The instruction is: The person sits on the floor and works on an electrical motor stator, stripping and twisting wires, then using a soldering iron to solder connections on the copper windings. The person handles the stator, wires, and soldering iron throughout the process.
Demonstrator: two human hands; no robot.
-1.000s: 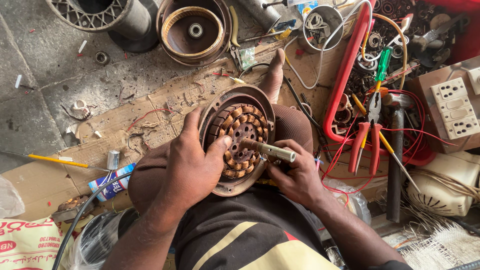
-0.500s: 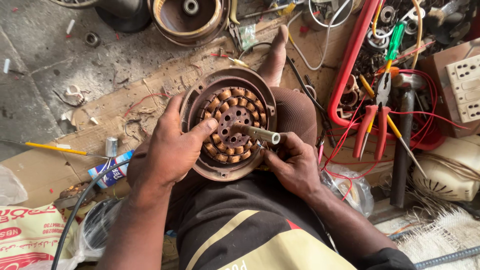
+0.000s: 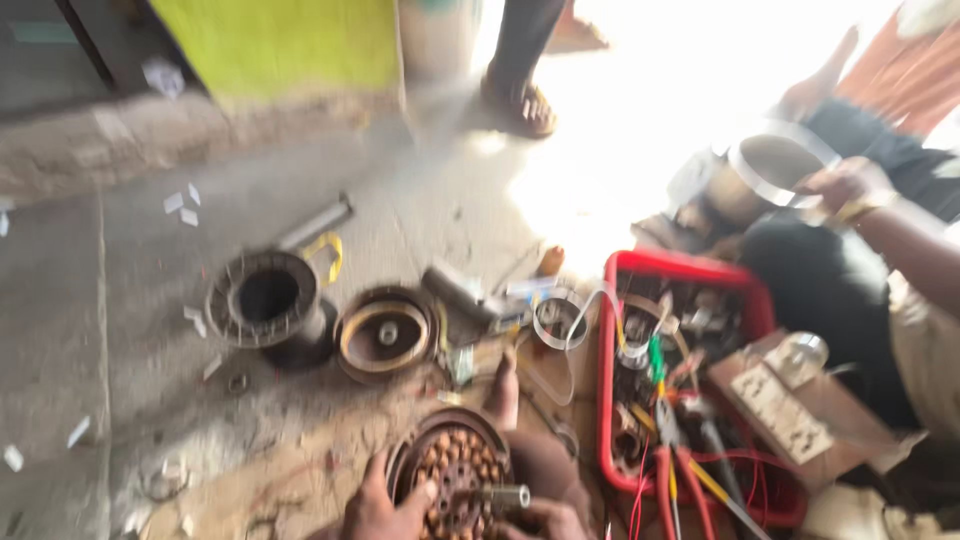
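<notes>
At the bottom edge of the blurred head view, a round motor stator (image 3: 452, 462) with copper coils rests on my knee. My left hand (image 3: 385, 512) grips its left rim, thumb over the coils. My right hand (image 3: 548, 520) holds a short metal cylinder tool (image 3: 506, 495) laid across the stator's lower right. Only the fingers of both hands show; the rest is cut off by the frame.
My bare foot (image 3: 505, 392) points up past the stator. A finned motor housing (image 3: 265, 300) and a round cover (image 3: 386, 335) lie on the concrete. A red tray (image 3: 612, 400) holds pliers (image 3: 680, 480) and wires. Another person's hand (image 3: 848, 185) holds a metal pot (image 3: 775, 165); a sandalled foot (image 3: 518, 105) stands behind.
The view has swung upward, so the stator and both hands have dropped to the bottom edge. The grips look unchanged. A seated person and a standing foot have come into sight.
</notes>
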